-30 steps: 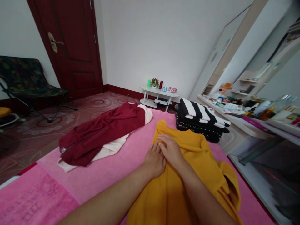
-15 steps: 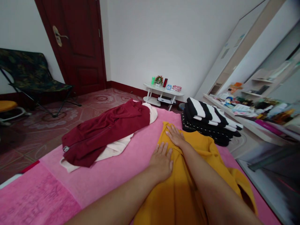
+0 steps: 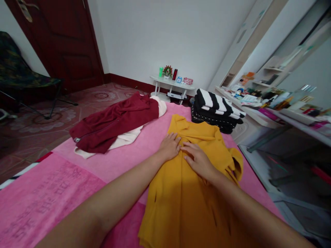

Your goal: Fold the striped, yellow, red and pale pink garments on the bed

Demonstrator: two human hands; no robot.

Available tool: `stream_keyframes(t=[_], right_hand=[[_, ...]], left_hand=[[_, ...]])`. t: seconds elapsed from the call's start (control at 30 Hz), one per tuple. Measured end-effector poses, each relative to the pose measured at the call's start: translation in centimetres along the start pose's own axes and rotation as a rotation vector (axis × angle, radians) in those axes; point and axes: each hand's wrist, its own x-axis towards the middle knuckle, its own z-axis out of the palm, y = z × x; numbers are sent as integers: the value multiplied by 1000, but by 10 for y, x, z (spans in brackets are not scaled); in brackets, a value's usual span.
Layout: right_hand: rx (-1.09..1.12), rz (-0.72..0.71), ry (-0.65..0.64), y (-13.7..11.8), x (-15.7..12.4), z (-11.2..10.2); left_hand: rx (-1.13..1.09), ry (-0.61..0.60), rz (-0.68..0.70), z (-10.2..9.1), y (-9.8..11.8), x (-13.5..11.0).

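Note:
A mustard-yellow garment (image 3: 186,193) lies spread lengthwise on the pink bed cover (image 3: 64,182). My left hand (image 3: 169,146) rests flat on its left edge near the upper part, fingers stretched out. Beside it, my right hand (image 3: 198,160) lies palm-down on the cloth, fingers spread and pointing left. The fingertips of both hands nearly meet. Neither hand holds anything.
A dark red garment (image 3: 113,120) lies over a cream one (image 3: 126,139) at the left. A folded black-and-white striped stack (image 3: 216,110) sits at the far right corner. Beyond stand a small white table (image 3: 173,89), a cluttered shelf (image 3: 261,106), a folding chair (image 3: 23,82) and a door (image 3: 59,41).
My right hand slid back from the garment's collar toward me and now lies beside my left hand. The view has shifted, showing more of the garment's length.

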Motion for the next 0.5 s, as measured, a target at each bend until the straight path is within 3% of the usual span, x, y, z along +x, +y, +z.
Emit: stream_keyframes(t=[0.13,0.27,0.4,0.5], right_hand=[[123,-147,-134,-48,-54,-11],[163,-300,-290,-84,-86,-15],[112,-399,-273,-93,-96,-7],[112,-435,-222,-90,-95,-2]], left_hand=[[9,-52,3,-1,3,-4],[-16,-122,71,-6,6,-21],[-78,-186,136,-16,5,-42],[-135,-165,175,-22,5,-50]])
